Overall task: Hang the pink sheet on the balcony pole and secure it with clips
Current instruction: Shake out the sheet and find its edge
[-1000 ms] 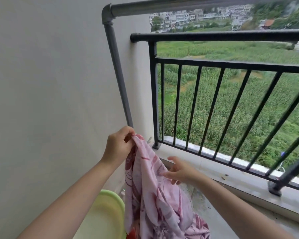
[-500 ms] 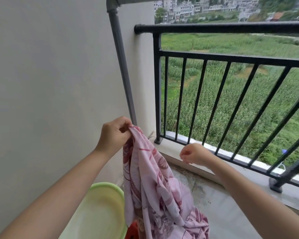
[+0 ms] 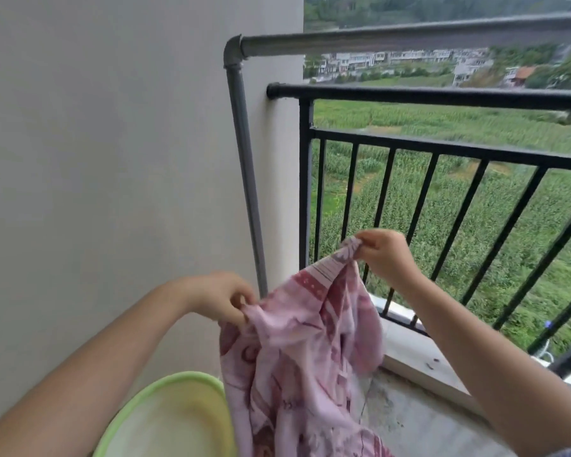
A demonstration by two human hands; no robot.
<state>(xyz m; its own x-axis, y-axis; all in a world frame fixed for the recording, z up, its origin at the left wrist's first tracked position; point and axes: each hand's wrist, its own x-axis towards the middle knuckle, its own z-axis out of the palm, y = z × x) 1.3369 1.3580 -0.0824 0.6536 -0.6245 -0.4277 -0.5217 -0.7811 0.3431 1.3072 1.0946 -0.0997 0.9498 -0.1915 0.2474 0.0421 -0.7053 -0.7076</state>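
The pink patterned sheet (image 3: 297, 351) hangs bunched between my hands, its lower part falling out of view at the bottom. My left hand (image 3: 221, 300) pinches its top edge near the wall. My right hand (image 3: 381, 253) pinches another part of the edge and holds it higher, in front of the railing bars. The grey balcony pole (image 3: 409, 36) runs horizontally high above both hands and bends down along the wall. No clips are in view.
A black metal railing (image 3: 442, 95) closes the balcony ahead and to the right, with a stone ledge (image 3: 416, 354) at its foot. A light green basin (image 3: 165, 420) sits below my left arm. The white wall (image 3: 96, 159) fills the left side.
My right hand, which was off the sheet, has taken hold of its edge and lifted it. The sheet now spreads between both hands. The view has tilted up, showing more pole.
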